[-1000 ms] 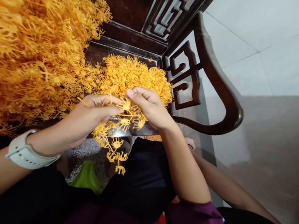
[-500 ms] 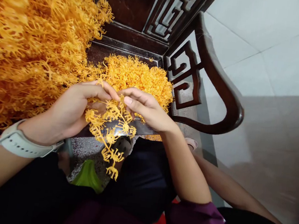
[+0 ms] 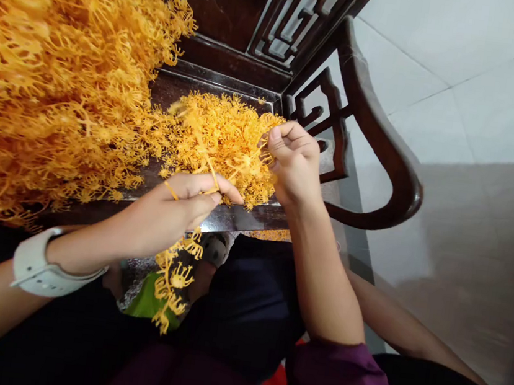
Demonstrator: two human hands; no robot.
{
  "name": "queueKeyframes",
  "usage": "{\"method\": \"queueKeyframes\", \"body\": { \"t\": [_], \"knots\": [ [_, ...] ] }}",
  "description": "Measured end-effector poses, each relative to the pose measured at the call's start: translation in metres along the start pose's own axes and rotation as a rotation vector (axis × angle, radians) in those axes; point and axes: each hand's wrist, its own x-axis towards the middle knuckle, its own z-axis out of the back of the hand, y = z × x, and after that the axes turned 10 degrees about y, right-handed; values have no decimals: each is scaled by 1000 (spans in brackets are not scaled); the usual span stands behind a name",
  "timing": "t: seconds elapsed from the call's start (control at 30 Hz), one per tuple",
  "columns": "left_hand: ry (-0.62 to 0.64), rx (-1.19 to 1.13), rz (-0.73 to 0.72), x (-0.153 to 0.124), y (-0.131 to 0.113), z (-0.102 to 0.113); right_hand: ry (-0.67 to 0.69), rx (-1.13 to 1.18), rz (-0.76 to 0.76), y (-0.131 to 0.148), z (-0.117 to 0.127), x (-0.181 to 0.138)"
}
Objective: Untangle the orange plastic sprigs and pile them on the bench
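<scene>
Orange branching sprigs (image 3: 219, 141), material not determinable, form a low heap on the seat of a dark wooden chair (image 3: 239, 218). The person's right hand (image 3: 295, 163) is clenched at the right edge of the heap, its fingers curled closed over sprig stems. The left hand (image 3: 175, 204) is closed near the front edge of the seat, with thumb and fingers gripping a thin orange stem (image 3: 204, 161) that rises from the hand into the heap. A length of sprig (image 3: 172, 276) hangs below the left hand, past the front of the seat; its join to the hand is hidden. The hands stand apart, with part of the heap between them.

A much larger mass of the same sprigs (image 3: 52, 67) is banked to the left, touching the heap and overhanging the seat. The chair has a carved fretwork back (image 3: 296, 22) beyond the seat and a curved armrest (image 3: 386, 133) on the right. A white watch (image 3: 37, 265) is on the left wrist. Below the seat are the person's dark trousers (image 3: 247, 304), a green object (image 3: 147, 301) and a purple sleeve (image 3: 346, 384). Pale floor tiles (image 3: 463, 74) extend to the right.
</scene>
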Motion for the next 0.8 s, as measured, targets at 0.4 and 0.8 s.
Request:
{"method": "queueKeyframes", "body": {
  "t": [0.4, 0.8],
  "knots": [
    [-102, -126, -98, 4, 2, 0, -30, -41, 17, -14, 1, 20],
    [-61, -264, -40, -1, 14, -24, -627, 127, -111, -30, 62, 87]
  ]
}}
